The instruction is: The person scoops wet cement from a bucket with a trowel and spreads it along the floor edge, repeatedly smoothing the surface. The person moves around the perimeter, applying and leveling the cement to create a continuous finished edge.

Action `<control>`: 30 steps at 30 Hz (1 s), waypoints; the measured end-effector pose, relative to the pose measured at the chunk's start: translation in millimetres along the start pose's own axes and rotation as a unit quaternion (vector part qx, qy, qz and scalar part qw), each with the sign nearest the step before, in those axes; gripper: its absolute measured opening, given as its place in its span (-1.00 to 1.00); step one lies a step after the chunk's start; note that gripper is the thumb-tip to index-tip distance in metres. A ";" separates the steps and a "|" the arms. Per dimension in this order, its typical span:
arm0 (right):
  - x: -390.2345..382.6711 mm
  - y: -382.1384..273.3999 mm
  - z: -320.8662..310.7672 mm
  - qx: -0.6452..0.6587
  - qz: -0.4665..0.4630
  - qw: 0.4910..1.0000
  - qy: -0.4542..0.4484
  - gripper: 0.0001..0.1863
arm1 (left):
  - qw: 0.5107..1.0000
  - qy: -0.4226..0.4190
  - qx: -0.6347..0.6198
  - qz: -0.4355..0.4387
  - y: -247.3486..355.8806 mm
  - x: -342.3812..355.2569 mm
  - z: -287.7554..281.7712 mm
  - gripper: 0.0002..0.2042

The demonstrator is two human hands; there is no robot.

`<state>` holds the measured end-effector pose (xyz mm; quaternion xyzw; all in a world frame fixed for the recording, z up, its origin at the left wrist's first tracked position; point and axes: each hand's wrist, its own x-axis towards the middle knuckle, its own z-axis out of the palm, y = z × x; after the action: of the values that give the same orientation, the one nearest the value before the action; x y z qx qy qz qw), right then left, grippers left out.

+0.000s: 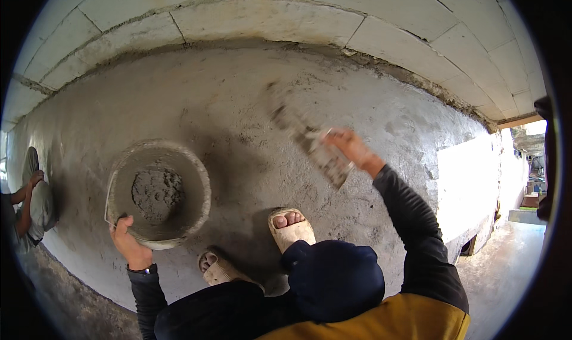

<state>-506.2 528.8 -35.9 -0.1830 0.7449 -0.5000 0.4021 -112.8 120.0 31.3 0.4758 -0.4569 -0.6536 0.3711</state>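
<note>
My left hand (128, 244) grips the rim of a bucket (198, 191), which holds a lumpy heap of wet grey mortar (156, 190) in its bottom. My right hand (348, 146) is closed on the handle of a flat metal trowel (330, 170), smeared with cement and blurred by motion, over the grey cement surface (238, 95). Scattered dark crumbs and streaks of mortar lie around the trowel. My two feet in pale, dirt-stained sandals (290, 236) are below, between the bucket and my right arm.
A pale block or tile wall (268, 15) borders the cement surface along the top. Another person (30, 209) crouches at the far left edge. A sunlit opening (518, 173) with a ledge is at the right, and a dark navy cloth shape (333, 274) fills the bottom middle.
</note>
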 end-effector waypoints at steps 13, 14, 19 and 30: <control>114.3 57.3 -36.1 -0.480 0.026 0.858 0.183 -0.13 | 0.993 -0.013 0.108 -0.042 7.4 73.4 9.8 -0.60; 125.9 64.8 -33.2 -0.457 0.032 0.879 0.130 -0.22 | 0.992 -0.037 0.107 -0.051 6.2 79.2 16.0 -0.59; 152.2 96.7 -83.6 -0.645 0.013 0.741 0.189 -0.31 | 0.988 -0.016 0.082 -0.129 15.9 99.5 33.4 -0.62; 110.4 125.1 -162.9 -0.384 0.155 0.824 0.387 -0.35 | 0.983 -0.026 0.073 -0.165 76.3 82.2 -22.6 -0.50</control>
<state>-684.7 605.8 -164.6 0.0035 0.9896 -0.1346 0.0503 -109.6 15.4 77.6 0.5534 -0.4280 -0.6830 0.2099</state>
